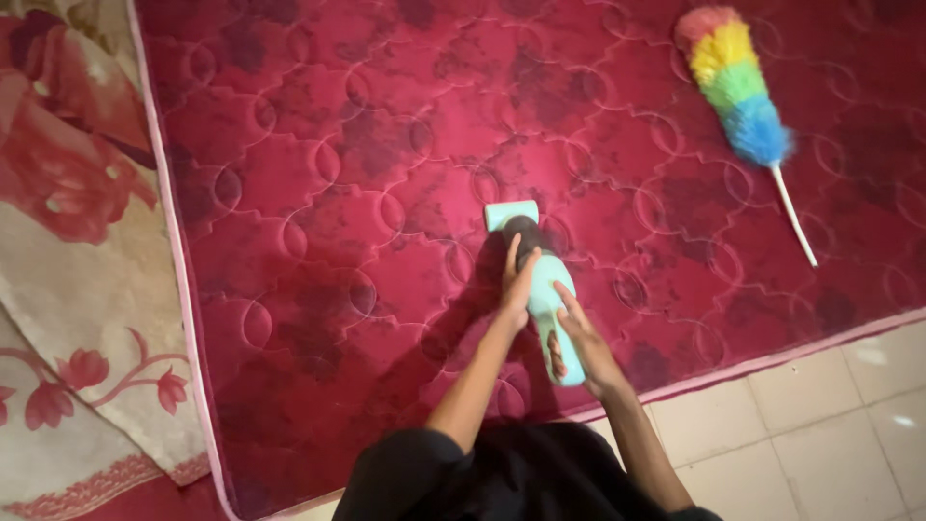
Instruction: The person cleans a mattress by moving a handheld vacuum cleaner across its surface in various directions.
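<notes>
A pale turquoise handheld vacuum (542,289) is held on a quilted red mattress (367,193), near its front edge, with the flat nozzle pressed to the fabric and the body sloping back toward the person. The left hand (518,287) is laid over the upper part of the body beside the dark middle section, its fingers (512,253) stretched along the casing rather than wrapped round it. The right hand (582,340) is closed around the rear handle, fingers curled on it.

The pass is judged to go best when the nozzle is kept flat on the quilting, so that the stitched grooves are covered, and when steady downward pressure is given by the forward hand while the rear one steers (the grip looks firm enough for that).

No open container is seen; whether anything has been gathered in the dark section of the vacuum cannot be told.

A rainbow-coloured feather duster (738,82) with a white stick lies on the mattress well apart to the right. A floral blanket (68,241) lies along the left side, and pale floor tiles (820,425) show at the lower right.
</notes>
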